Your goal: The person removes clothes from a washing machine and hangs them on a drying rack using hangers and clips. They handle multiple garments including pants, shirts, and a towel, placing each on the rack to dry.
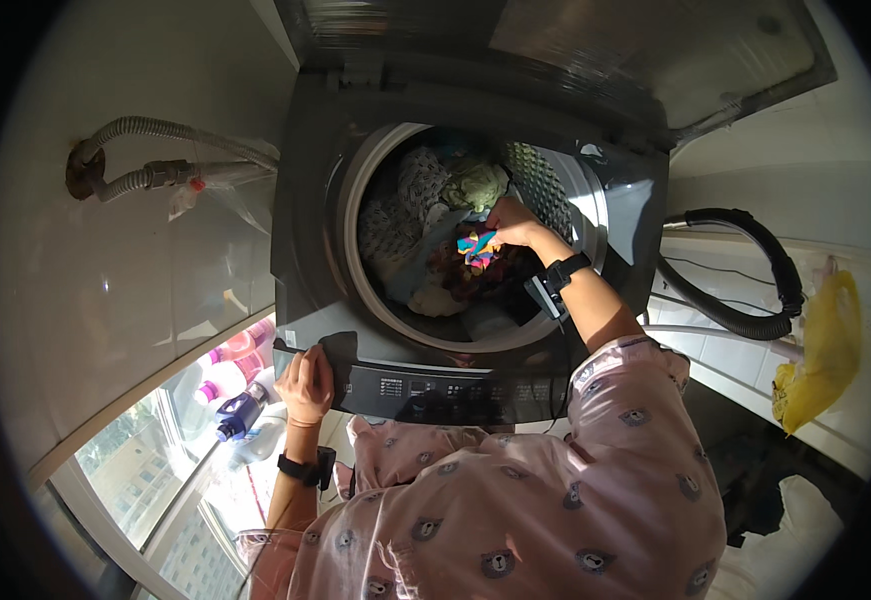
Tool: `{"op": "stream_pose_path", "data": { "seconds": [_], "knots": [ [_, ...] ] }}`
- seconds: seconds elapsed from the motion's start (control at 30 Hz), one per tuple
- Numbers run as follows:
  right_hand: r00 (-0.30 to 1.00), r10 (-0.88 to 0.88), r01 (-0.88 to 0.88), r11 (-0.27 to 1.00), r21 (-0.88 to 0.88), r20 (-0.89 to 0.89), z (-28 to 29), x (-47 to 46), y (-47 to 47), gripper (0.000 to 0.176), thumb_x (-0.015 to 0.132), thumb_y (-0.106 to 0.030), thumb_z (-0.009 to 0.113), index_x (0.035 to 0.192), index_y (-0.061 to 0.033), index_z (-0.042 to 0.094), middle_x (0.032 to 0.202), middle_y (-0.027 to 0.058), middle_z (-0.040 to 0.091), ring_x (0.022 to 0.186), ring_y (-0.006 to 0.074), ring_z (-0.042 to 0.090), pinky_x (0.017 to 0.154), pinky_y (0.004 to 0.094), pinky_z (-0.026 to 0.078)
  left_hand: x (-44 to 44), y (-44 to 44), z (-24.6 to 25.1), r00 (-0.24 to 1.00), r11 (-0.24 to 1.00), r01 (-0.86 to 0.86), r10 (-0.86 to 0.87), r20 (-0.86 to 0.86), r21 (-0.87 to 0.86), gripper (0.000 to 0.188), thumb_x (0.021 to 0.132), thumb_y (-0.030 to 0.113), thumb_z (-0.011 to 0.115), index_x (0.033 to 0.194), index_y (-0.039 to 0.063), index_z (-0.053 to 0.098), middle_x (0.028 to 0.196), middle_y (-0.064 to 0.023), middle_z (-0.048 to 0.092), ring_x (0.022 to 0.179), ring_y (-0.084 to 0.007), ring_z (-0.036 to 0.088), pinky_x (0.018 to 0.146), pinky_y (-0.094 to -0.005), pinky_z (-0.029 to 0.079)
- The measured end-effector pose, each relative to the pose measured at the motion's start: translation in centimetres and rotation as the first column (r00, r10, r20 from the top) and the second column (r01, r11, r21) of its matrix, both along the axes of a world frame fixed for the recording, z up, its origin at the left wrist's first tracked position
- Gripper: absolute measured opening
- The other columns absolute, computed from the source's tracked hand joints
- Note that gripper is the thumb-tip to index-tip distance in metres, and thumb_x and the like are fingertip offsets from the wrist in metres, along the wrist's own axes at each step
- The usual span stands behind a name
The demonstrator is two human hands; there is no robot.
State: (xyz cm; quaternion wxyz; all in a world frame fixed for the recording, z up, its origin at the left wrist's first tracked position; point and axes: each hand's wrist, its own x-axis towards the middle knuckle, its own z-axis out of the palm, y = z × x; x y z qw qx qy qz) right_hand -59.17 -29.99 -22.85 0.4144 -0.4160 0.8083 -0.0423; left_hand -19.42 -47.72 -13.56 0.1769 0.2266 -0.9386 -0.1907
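Observation:
A top-loading washing machine (315, 247) stands before me, its lid (593, 52) raised. Inside the drum lie a pale green cloth (476, 187), a patterned grey garment (420, 180) and other laundry. My right hand (514, 223) reaches into the drum opening, its fingers closed on a brightly multicoloured cloth (478, 247). Dark reddish laundry lies under that cloth. My left hand (306, 384) rests with curled fingers on the front left corner of the machine, beside the control panel (450, 390). Both wrists wear black straps with small devices.
Detergent bottles (240, 409) stand by the window at the left. Corrugated metal hoses (150, 129) come from the left wall. At the right are a black hose (743, 322) and a hanging yellow plastic bag (822, 352). A thin cable hangs from my right wrist device.

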Motion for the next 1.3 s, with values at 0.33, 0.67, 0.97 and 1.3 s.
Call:
{"op": "stream_pose_path", "data": {
  "seconds": [0.33,0.67,0.97,1.3],
  "knots": [
    [0.618,-0.786,0.464,0.352,-0.813,0.012,31.1,13.8,10.9,0.019,0.072,0.011,0.066,0.090,0.0047,0.066,0.083,0.0091,0.065,0.075,0.0151,0.064,0.068,0.0262,0.050,0.5,-0.2,0.3,0.985,0.996,0.084,-0.084,-0.154,-0.010,0.012,0.083,0.006,0.061,0.094,0.006,0.059,0.075,-0.0085,0.057,0.063,-0.0276,0.059,0.054,-0.0361,0.047],
    [0.718,-0.240,0.268,-0.771,-0.578,0.654,44.5,37.5,22.1,0.036,0.092,-0.007,0.056,0.125,0.0041,0.046,0.124,0.0138,0.056,0.113,0.0228,0.056,0.104,0.0387,0.041,0.8,9.9,8.3,0.847,0.033,0.425,-0.366,-0.385,0.904,0.044,0.091,0.022,0.063,0.127,0.001,0.050,0.105,-0.0099,0.060,0.093,-0.0137,0.059,0.078,-0.0257,0.050],
    [0.628,-0.384,0.205,-0.757,-0.620,0.677,38.5,61.9,29.5,0.027,0.082,-0.025,0.069,0.096,-0.0074,0.054,0.092,0.0058,0.052,0.090,0.0208,0.056,0.081,0.0312,0.047,3.9,26.1,15.9,0.550,-0.722,-0.369,-0.677,-0.488,0.586,0.042,0.089,0.005,0.053,0.130,0.003,0.047,0.125,-0.0114,0.056,0.116,-0.0248,0.054,0.099,-0.0379,0.045],
    [0.057,-0.971,0.926,-0.037,-0.376,0.234,32.6,81.4,33.7,0.074,0.078,-0.014,0.076,0.140,-0.0069,0.038,0.130,0.0130,0.054,0.120,0.0249,0.052,0.095,0.0363,0.048,15.2,37.8,18.6,-0.080,-0.625,-0.232,-0.751,-0.655,0.745,0.080,0.052,-0.017,0.048,0.130,0.001,0.048,0.128,-0.0151,0.052,0.116,-0.0251,0.053,0.095,-0.0308,0.045]
  ]
}}
